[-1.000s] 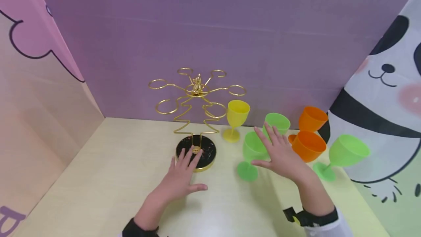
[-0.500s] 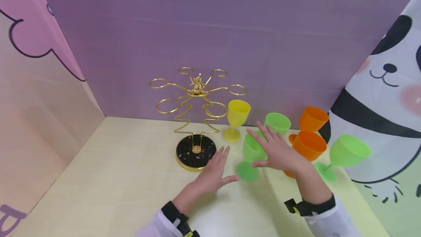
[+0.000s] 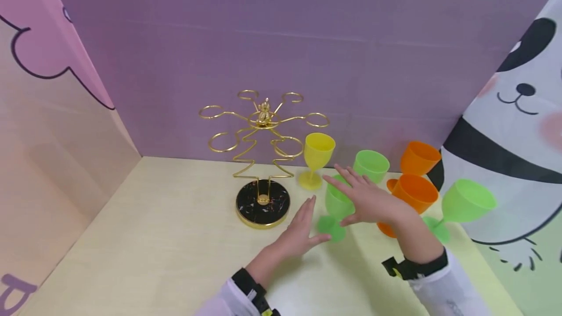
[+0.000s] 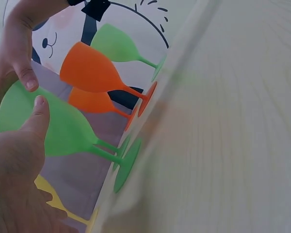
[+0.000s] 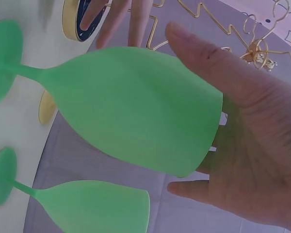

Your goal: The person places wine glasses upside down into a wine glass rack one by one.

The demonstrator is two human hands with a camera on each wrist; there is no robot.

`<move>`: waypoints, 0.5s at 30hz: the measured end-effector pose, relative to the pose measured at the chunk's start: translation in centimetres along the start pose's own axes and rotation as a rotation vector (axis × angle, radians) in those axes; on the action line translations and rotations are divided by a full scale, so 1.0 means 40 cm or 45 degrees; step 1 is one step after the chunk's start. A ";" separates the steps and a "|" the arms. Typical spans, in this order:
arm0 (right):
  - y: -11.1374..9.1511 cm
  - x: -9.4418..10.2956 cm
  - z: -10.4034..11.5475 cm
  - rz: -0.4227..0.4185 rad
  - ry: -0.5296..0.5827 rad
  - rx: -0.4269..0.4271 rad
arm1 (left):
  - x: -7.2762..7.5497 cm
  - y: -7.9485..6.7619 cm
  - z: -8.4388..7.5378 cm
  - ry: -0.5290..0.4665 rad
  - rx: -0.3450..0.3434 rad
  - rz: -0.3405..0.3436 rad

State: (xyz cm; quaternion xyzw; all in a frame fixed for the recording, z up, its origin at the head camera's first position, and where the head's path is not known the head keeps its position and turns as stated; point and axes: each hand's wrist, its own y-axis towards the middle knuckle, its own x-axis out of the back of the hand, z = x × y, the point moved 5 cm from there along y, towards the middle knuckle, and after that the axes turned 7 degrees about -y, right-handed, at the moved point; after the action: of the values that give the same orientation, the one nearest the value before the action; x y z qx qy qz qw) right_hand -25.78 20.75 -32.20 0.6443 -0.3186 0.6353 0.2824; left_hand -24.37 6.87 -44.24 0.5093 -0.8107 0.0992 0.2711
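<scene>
My right hand (image 3: 373,201), fingers spread, reaches over the front green goblet (image 3: 337,204), which stands upright on the table. In the right wrist view its thumb (image 5: 208,58) lies near the goblet's rim and the other fingers are partly hidden behind the bowl; contact is unclear. To the left of that goblet, low over the table, my left hand (image 3: 291,238) has straight fingers and its thumb out toward the goblet's foot. Behind them stand a yellow goblet (image 3: 319,150) and a second green goblet (image 3: 371,165). Neither hand visibly grips anything.
A gold wire rack (image 3: 263,120) with ring arms stands left of the goblets on a round black base (image 3: 263,206). Two orange goblets (image 3: 414,191) and another green goblet (image 3: 469,201) are at the right. A purple backdrop (image 3: 281,52) rises behind the table.
My left hand has moved right, from in front of the rack's base to beside the front green goblet. My right hand has shifted slightly left over that goblet.
</scene>
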 end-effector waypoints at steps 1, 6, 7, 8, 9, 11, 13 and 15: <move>0.000 0.002 0.001 0.010 0.003 0.004 | -0.003 0.002 0.000 -0.011 0.006 0.002; 0.002 0.006 0.002 0.038 0.008 0.025 | -0.017 0.014 0.003 -0.055 0.026 0.011; 0.002 0.006 0.002 0.041 0.007 0.028 | -0.020 0.017 0.005 -0.059 0.030 0.010; 0.002 0.005 0.001 0.045 0.006 0.030 | -0.023 0.018 0.007 -0.066 0.034 0.008; 0.002 0.005 0.001 0.049 0.002 0.031 | -0.026 0.020 0.009 -0.073 0.036 0.005; 0.003 0.004 0.001 0.058 -0.002 0.032 | -0.031 0.024 0.012 -0.085 0.035 0.002; 0.005 0.003 -0.001 0.066 -0.001 0.033 | -0.036 0.026 0.014 -0.098 0.034 0.004; 0.008 0.004 -0.001 0.072 -0.001 0.036 | -0.041 0.027 0.014 -0.101 0.023 0.004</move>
State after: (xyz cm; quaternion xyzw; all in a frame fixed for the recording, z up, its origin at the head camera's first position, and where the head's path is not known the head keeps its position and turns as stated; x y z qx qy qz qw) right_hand -26.06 20.58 -32.04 0.6391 -0.3279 0.6472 0.2551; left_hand -24.98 8.41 -45.49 0.5140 -0.8207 0.0867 0.2340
